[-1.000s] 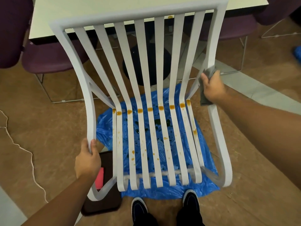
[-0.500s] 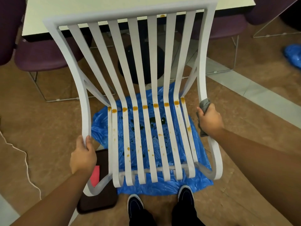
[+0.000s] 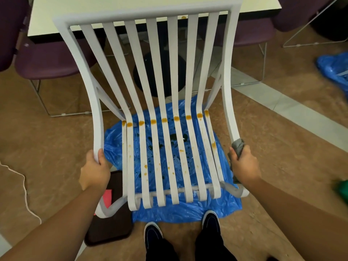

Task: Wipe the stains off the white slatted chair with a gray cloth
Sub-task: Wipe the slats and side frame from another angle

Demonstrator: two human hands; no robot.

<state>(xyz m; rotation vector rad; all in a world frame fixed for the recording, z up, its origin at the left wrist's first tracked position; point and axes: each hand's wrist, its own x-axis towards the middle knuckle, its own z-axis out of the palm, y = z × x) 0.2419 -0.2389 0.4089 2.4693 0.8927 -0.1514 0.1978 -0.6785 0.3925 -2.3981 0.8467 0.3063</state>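
Right hand (image 3: 244, 166) presses gray cloth (image 3: 237, 146) (bunched) on chair (image 3: 228, 102) rail

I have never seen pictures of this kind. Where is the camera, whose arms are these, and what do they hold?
There is no machine here. A person wears one camera on the head, so the view looks down along their own arms to their shoes. The left hand grips the left side rail of the white slatted chair. The right hand holds a gray cloth against the right side rail. A row of orange stains crosses the slats where seat meets back, and smaller spots mark the seat. Under the chair, a blue plastic sheet lies on the brown floor. A dark tray lies beside it. A pale table and purple chairs stand behind.
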